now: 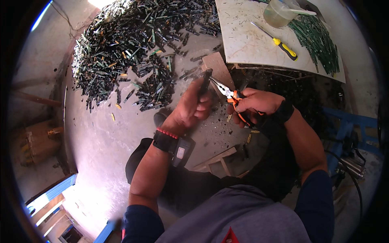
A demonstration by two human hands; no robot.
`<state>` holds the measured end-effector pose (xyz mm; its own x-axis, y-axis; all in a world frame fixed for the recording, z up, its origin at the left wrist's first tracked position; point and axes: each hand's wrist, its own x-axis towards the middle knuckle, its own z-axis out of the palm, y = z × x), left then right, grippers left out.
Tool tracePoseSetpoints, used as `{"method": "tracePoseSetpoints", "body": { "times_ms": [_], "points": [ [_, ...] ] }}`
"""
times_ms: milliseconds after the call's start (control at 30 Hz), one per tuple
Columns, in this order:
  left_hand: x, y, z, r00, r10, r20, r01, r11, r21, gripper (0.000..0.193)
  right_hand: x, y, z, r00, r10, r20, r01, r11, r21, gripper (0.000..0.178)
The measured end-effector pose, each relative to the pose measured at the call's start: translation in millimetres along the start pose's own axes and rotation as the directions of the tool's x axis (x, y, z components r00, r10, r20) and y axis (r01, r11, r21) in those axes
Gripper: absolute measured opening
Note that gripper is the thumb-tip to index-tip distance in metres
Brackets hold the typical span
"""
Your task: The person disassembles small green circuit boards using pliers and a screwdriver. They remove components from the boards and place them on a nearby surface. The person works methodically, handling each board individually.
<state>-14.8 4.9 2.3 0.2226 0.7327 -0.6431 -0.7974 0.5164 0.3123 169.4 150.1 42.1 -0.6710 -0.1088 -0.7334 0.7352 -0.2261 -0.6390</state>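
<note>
My left hand (193, 103) is closed around a narrow dark strip (205, 81) whose upper end sticks out past the fingers. In my right hand (258, 104) is a pair of pliers (228, 92) with orange-and-black handles. Their jaws point up and left, with the tips right by the strip; whether they grip it cannot be made out. Just beyond both hands lies a brown wooden block (221, 67) on the grey floor. Small dark crumbs and a few yellow bits are scattered below the hands.
A large heap of dark strips (121, 44) covers the floor at far left. On a white board (243, 44) at far right are a yellow-and-black screwdriver (279, 43), green strips (320, 44) and a clear jug (278, 15). A wooden frame (219, 160) lies near my legs; blue metalwork (350, 119) stands right.
</note>
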Motion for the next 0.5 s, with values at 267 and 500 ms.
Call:
{"method": "tracePoseSetpoints", "body": {
  "times_ms": [267,500],
  "points": [
    [2,-5,-5,0.999,0.044,-0.015,-0.043,0.998,0.047,0.053,-5,-6,6,0.998,-0.022,-0.051,0.022,1.000,0.010,0.027],
    [1,-16,0,0.969,0.237,-0.063,-0.207,0.929,0.306,0.052,-1,-6,6,0.998,-0.002,-0.058,0.001,1.000,-0.012,0.029]
  ]
}}
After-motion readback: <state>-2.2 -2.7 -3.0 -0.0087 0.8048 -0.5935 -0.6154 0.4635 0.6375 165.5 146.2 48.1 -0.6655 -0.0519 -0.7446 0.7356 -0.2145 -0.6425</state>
